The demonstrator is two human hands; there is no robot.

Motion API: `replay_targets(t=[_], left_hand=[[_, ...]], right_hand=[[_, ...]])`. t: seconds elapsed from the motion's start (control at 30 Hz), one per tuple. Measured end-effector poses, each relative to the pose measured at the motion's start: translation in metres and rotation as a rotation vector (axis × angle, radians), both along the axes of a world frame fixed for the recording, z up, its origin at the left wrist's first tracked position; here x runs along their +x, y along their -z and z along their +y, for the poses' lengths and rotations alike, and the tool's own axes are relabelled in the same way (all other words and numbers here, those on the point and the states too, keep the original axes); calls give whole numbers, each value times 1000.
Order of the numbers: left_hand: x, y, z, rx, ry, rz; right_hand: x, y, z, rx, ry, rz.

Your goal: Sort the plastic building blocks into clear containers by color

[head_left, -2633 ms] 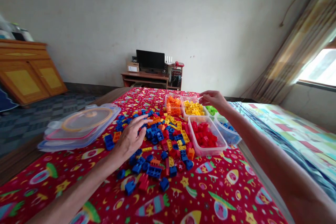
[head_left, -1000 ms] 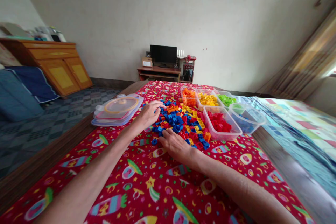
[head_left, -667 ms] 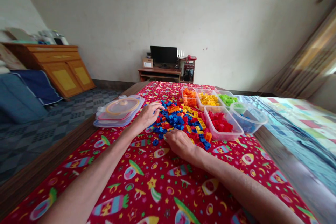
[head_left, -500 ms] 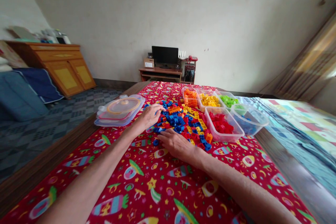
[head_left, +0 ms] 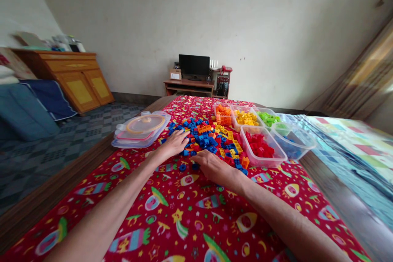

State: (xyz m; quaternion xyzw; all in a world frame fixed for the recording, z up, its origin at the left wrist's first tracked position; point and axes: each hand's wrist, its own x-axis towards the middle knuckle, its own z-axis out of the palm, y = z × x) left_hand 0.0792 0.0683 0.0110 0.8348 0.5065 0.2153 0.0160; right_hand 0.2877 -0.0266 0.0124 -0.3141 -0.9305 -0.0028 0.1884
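A loose pile of toy building bricks [head_left: 208, 139] in blue, red, yellow and orange lies on the red patterned cloth. At its left edge is my left hand [head_left: 175, 143], fingers bent together and low over the bricks; anything between them is hidden. My right hand [head_left: 213, 166] rests at the pile's near side, its fingers drawn together and pointing left. A small blue piece [head_left: 195, 166] shows just under those fingers, but what they grip I cannot make out. Close by on the cloth lies a round blue piece [head_left: 182, 168].
Right of the pile stand clear tubs of orange bricks [head_left: 223, 115], yellow bricks [head_left: 245, 118], green bricks [head_left: 267, 119] and red bricks [head_left: 260, 147]. A rounder tub [head_left: 302, 147] holds some blue ones. Stacked lids [head_left: 141, 129] lie at the left table edge.
My left hand has drawn back toward me and slightly left. My right hand has shifted a little right, its fingers curling in from a flatter spread and uncovering blue pieces.
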Motion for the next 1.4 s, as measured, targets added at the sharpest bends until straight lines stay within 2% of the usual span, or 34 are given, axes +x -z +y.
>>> replay_targets(t=[0.17,0.27,0.33,0.4,0.47,0.57,0.67,0.77,0.83,1.0,1.07,1.13,1.23,1.4], left_hand=[[18,-3,-13,-92,151,11],[26,-13,-21,-182,294,1],[30,-19,-28,-228,360,-20],[31,-25,-33,-259,362,-34],[29,-29,-35,-304,351,-27],[23,-30,-29,-379,375,4],[15,-30,-19,-374,341,22],[10,-34,-15,-346,277,39],[9,-37,-15,-336,231,60],[15,-39,-18,-158,139,52],[21,-36,-20,-119,190,17],[26,-33,-21,-129,260,-2],[32,-27,-22,-104,336,-19],[37,-13,-22,-56,491,48]], right_hand=[[2,-8,-1,-52,2,-36],[8,-21,9,-111,60,79],[18,-27,18,-83,158,203],[31,-27,24,-20,260,298],[44,-22,26,14,305,330],[55,-9,27,1,289,324],[52,-3,29,-47,272,333],[45,-8,35,-186,298,441],[41,-15,39,-323,338,604],[38,-30,42,-785,365,1251],[38,-32,41,-960,325,1444],[38,-33,42,-1077,282,1550],[37,-32,44,-1168,259,1626],[41,-35,43,-1235,179,1618]])
